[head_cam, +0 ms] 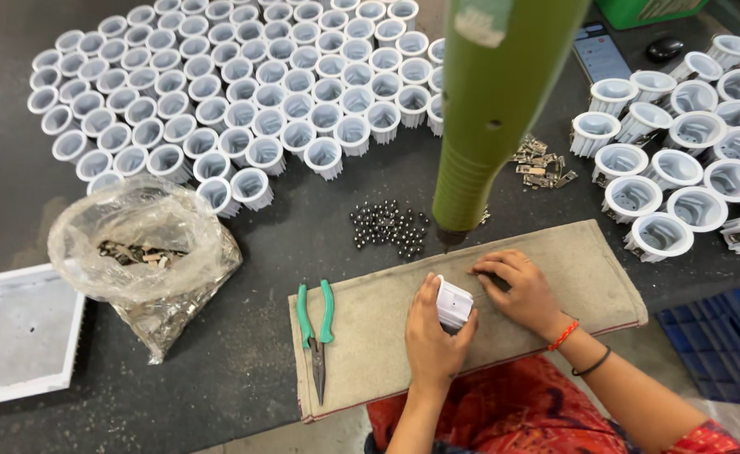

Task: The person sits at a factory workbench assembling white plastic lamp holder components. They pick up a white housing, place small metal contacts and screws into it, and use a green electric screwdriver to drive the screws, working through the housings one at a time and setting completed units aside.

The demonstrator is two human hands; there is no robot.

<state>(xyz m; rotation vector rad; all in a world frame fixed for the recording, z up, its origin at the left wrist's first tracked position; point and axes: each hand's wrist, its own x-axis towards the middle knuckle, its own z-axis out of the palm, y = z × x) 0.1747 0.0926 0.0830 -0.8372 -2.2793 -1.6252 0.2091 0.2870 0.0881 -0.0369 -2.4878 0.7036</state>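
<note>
**Hands on the cloth mat, one white cup gripped**

Both hands rest over a tan cloth mat (572,277) on a dark table (17,202). The left hand (431,332) is wrapped around a small white ribbed cup (454,303), fingers curled over its side, holding it just above the mat. The right hand (523,290) grips nothing; its fingers lie bent with the tips pressed on the mat, just beside the cup.

Hanging over the far edge of the mat is a green power screwdriver (488,118), its tip pointing down just beyond the hands. On the near-left part of the mat lie pliers with green handles (317,332). Just past the mat's far edge sits a scatter of small dark screws (389,227), and farther right of them a little heap of metal clips (540,163).

Well beyond the mat on the left, many white cups stand packed together in rows (235,92); a second group of cups (689,151) stands beyond the mat's right end. Left of the mat sits a clear plastic bag (147,252) with metal bits inside, and beside it a white tray (17,332).
</note>
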